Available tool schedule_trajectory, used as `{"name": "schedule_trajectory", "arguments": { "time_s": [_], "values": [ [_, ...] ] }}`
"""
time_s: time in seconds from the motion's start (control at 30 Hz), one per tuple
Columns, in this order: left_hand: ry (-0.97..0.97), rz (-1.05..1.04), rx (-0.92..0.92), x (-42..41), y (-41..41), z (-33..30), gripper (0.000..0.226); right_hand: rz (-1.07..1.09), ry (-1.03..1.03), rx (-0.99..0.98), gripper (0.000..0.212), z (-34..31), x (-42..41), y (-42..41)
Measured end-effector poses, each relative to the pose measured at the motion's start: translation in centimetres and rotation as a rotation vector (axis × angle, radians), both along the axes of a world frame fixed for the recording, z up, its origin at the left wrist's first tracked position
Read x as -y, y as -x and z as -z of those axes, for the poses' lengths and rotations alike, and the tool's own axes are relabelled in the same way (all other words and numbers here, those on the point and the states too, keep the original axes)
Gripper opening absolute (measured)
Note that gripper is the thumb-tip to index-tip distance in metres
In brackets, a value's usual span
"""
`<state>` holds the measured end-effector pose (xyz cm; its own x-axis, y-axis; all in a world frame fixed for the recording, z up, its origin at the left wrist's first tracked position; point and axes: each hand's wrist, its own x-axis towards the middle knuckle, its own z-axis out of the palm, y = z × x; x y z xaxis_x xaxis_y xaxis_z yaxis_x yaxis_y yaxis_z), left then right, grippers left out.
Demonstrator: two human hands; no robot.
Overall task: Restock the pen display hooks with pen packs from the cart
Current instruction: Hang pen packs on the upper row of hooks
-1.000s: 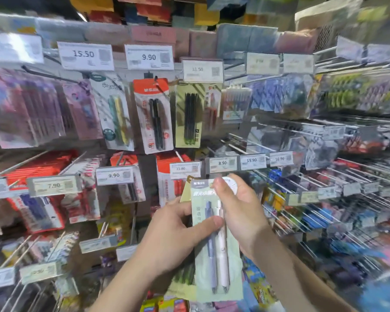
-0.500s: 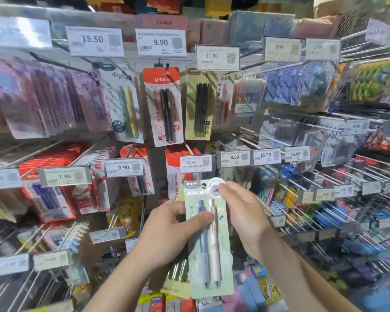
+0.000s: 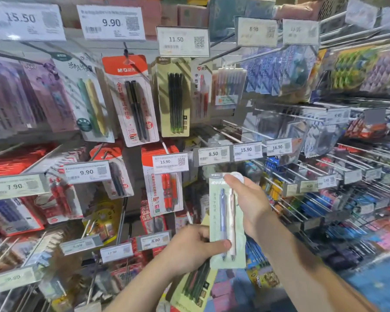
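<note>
A pale green pen pack (image 3: 226, 221) is held upright in front of the display hooks (image 3: 236, 136), between both hands, below the 8.50 tag (image 3: 212, 154). Two pens, one lilac and one white, are seen side by side under its blister. The top of the pack is pinched by the right hand (image 3: 248, 203), its forefinger laid across the upper edge and the other fingers curled behind the card. The lower part is gripped by the left hand (image 3: 190, 248), the thumb pressed flat across the front near the pen tips and the fingers hidden behind the card. A second pack (image 3: 194, 287), beige with dark pens, is held behind and below the first in the same left hand, tilted, with its lower end pointing down to the left.

On the hooks above, a red-topped pack (image 3: 133, 100) with two black pens hangs under the 9.90 tag (image 3: 110, 23), and a beige pack (image 3: 175, 97) with dark pens hangs just beside it under the 11.50 tag (image 3: 182, 40). Lower down, a red pack (image 3: 164, 190) is hung behind the 15.90 tag (image 3: 170, 162). Bare wire hooks are seen to the right.
</note>
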<state>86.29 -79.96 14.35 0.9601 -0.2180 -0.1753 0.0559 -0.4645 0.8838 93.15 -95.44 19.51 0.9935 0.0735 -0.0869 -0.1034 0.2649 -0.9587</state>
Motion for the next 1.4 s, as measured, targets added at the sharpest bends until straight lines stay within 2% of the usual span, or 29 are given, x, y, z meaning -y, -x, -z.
{"name": "schedule_trajectory", "arguments": {
  "time_s": [0.03, 0.1, 0.13, 0.2, 0.23, 0.27, 0.3, 0.37, 0.47, 0.53, 0.6, 0.67, 0.7, 0.77, 0.97, 1.07, 1.2, 1.27, 1.33, 1.4],
  "values": [
    [-0.017, -0.001, -0.02, 0.4, -0.7, 0.4, 0.035, 0.008, 0.014, 0.001, 0.002, -0.1, 0.4, -1.0],
    [-0.006, -0.018, -0.047, 0.8, -2.3, 1.0, 0.026, 0.008, 0.032, 0.004, 0.004, -0.4, 0.9, -2.5],
    [-0.02, -0.03, -0.058, 1.1, -2.9, 1.0, 0.034, 0.012, 0.052, 0.008, 0.002, -0.3, 1.2, -3.3],
    [-0.061, -0.037, -0.056, 1.3, -4.0, 1.5, 0.059, 0.017, 0.036, 0.025, 0.028, -0.2, 1.4, -4.8],
    [-0.06, -0.032, -0.065, 1.6, -4.4, 1.4, 0.061, 0.014, 0.034, 0.04, 0.041, -0.2, 1.5, -5.3],
    [-0.059, -0.044, -0.076, 1.6, -4.8, 1.6, 0.054, 0.011, 0.048, 0.048, 0.041, 0.0, 1.6, -6.0],
    [-0.058, -0.046, -0.093, 1.6, -5.1, 1.6, 0.047, -0.005, 0.061, 0.065, 0.028, 0.2, 1.7, -6.6],
    [-0.049, -0.065, -0.115, 1.8, -5.8, 1.9, 0.049, -0.035, 0.074, 0.083, 0.013, 0.9, 1.8, -7.4],
    [-0.031, -0.093, -0.105, 2.1, -6.3, 2.3, 0.079, -0.047, 0.056, 0.079, 0.019, 1.6, 1.9, -8.1],
    [0.002, -0.116, -0.086, 2.1, -6.6, 2.6, 0.1, -0.02, 0.031, 0.097, 0.013, 1.9, 1.8, -8.5],
    [0.016, -0.118, -0.091, 2.2, -6.5, 2.0, 0.087, 0.07, 0.044, 0.123, 0.005, 2.1, 1.6, -9.0],
    [0.038, -0.126, -0.096, 2.4, -6.6, 1.6, 0.056, 0.188, 0.093, 0.151, 0.016, 2.4, 1.6, -9.4],
    [0.039, -0.131, -0.085, 2.4, -6.7, 1.7, 0.047, 0.227, 0.114, 0.171, 0.022, 2.5, 1.6, -9.5],
    [0.033, -0.149, -0.091, 2.4, -6.7, 1.5, 0.035, 0.264, 0.15, 0.215, 0.02, 2.6, 1.5, -9.7],
    [-0.051, -0.218, -0.034, 1.2, -7.0, 1.1, 0.01, 0.171, 0.139, 0.17, 0.015, 2.2, 2.1, -11.2],
    [-0.032, -0.278, 0.033, 0.0, -6.7, 0.6, 0.022, 0.116, 0.112, 0.088, 0.012, 2.6, 2.9, -11.5],
    [0.067, -0.318, 0.167, -1.5, -6.3, 0.2, 0.049, 0.16, 0.132, 0.023, 0.003, 2.9, 3.7, -11.9],
    [0.109, -0.324, 0.209, -2.2, -6.2, 0.3, 0.063, 0.169, 0.115, 0.022, 0.006, 2.9, 3.6, -12.0],
    [0.161, -0.321, 0.196, -2.6, -6.1, 0.3, 0.076, 0.165, 0.131, 0.026, 0.014, 3.2, 3.4, -12.4],
    [0.206, -0.339, 0.16, -2.7, -5.8, 0.0, 0.085, 0.172, 0.178, 0.008, 0.014, 3.2, 3.0, -12.7]
  ]
}}
